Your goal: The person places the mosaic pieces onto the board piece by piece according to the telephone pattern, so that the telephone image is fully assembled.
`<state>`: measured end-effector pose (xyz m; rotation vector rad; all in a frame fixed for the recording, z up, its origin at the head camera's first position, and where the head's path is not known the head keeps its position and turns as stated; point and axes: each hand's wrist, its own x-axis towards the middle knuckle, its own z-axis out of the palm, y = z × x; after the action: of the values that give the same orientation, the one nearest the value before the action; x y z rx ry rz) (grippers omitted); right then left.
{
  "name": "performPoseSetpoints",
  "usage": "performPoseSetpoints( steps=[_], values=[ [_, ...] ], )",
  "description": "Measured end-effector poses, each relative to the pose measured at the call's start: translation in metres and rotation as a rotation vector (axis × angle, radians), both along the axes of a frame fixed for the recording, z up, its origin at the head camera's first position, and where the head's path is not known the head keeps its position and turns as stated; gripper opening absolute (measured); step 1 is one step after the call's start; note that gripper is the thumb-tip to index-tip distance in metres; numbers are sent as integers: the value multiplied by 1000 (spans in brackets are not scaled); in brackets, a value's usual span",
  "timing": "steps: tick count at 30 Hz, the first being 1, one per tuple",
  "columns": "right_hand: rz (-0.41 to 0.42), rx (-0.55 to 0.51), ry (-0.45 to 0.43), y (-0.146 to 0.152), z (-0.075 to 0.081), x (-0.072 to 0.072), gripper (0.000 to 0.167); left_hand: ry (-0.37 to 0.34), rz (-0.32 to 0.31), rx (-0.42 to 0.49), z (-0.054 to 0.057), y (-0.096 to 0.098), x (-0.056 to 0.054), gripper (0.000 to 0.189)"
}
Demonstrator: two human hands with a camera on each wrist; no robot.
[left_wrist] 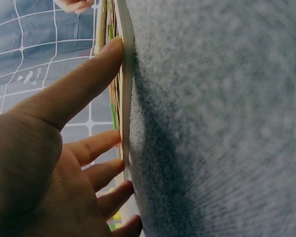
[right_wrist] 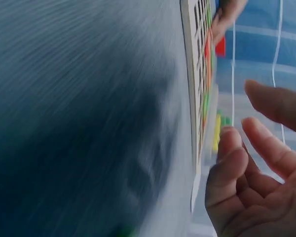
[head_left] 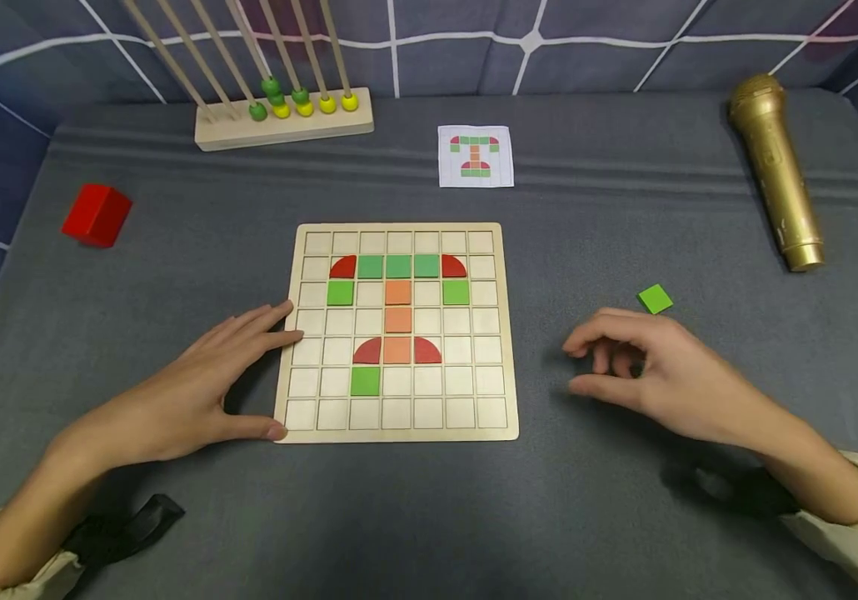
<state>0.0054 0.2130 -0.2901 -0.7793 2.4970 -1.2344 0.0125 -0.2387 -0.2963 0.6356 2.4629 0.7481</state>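
A pale wooden grid board (head_left: 459, 414) lies on the grey table. My left hand (head_left: 197, 392) rests at its left edge, fingers spread and fairly straight, with the thumb at the near corner. On the board, red quarter-round tiles (head_left: 367, 351), green squares (head_left: 365, 381) and a column of orange squares (head_left: 397, 319) form a figure. Right of the board, my right hand (head_left: 646, 371) hovers with thumb and forefinger apart and the other fingers curved in; nothing is between them. Just beyond it lies a loose green square tile (head_left: 655, 298).
A small white card (head_left: 476, 175) with a printed coloured figure lies behind the board. At the back left stands a wooden bead rack (head_left: 286, 129) with upright rods. A red block (head_left: 97, 215) sits at left, a gold microphone (head_left: 781, 175) at right. A gridded cloth (head_left: 459, 62) hangs behind.
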Motion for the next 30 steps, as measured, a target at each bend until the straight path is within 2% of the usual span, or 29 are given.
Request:
performPoseSetpoints(
  steps=[6,11,20,25,30],
  values=[
    [-146,114,38,47,-6,18,43,8,-6,10,0,0,-1,92],
    [-238,196,26,69,-13,22,45,-6,3,20,1,1,-1,93],
    [-177,332,72,78,-24,20,45,-19,13,10,2,1,0,93],
    [-135,297,147,72,-25,16,47,-20,13,7,2,1,0,93],
    [-124,253,163,68,-25,12,51,-19,14,3,2,1,0,93]
  ],
)
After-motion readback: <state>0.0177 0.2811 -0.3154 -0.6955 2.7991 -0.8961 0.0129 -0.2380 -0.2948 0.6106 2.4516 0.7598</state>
